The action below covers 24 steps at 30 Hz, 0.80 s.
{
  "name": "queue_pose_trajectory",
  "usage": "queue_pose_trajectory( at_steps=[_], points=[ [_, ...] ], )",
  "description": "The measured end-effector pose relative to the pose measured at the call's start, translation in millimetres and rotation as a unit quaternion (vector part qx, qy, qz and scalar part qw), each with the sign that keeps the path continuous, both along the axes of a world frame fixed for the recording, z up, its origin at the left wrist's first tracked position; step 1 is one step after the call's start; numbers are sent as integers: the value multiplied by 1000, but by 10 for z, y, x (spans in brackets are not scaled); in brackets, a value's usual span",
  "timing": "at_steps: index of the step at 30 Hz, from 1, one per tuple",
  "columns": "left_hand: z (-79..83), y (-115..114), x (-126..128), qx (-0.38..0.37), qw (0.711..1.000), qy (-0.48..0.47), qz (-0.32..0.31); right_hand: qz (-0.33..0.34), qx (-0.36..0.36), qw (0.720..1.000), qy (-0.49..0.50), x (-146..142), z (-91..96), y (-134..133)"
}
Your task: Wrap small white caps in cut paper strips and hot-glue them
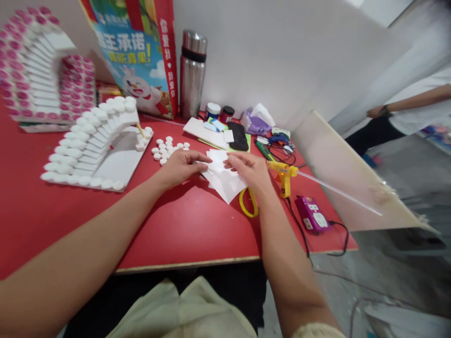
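Observation:
Several small sheets of white paper (225,185) are between my two hands over the red table. My left hand (179,168) pinches the paper at its left edge, thumb and fingers close together. From the other side, my right hand (249,170) grips the paper's upper right with bent fingers. A yellow loop handle (248,210), like that of scissors, shows under the sheets beside my right wrist; its other end is hidden. Small round white pieces (165,149) lie in a cluster just behind my left hand.
A yellow glue gun (283,176) and purple power socket (313,215) stand on the right. At left are a white stair model (95,145) and a pink-and-white one (38,70). A steel flask (193,75) and printed bag (137,56) stand behind. A person (416,108) is at right.

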<state>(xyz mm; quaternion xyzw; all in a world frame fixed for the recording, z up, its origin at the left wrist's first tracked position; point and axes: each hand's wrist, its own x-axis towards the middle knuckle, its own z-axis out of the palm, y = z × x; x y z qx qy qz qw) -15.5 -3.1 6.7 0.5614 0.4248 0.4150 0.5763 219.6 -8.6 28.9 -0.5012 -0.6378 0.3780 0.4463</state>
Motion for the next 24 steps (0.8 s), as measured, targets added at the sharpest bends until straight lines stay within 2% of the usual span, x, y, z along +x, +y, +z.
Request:
queue_pose_trajectory(
  at_steps=[3, 6, 12, 19, 24],
  points=[
    [-41, 1, 24, 20, 1000, 13, -4, 64, -19, 995, -76, -106, -49, -49],
    [-42, 7, 23, 47, 998, 31, 10, 80, -37, 991, -96, -137, -96, -58],
    [24, -19, -9, -37, 998, -47, -30, 83, -26, 995, -46, -115, -106, -28],
    [12, 13, -55, -85, 987, -134, -6, 91, 0, 995, -26, -88, -86, -26],
    [9, 31, -58, -106, 983, -152, -13, 103, 17, 993, -46, -71, -92, -16]
  ],
)
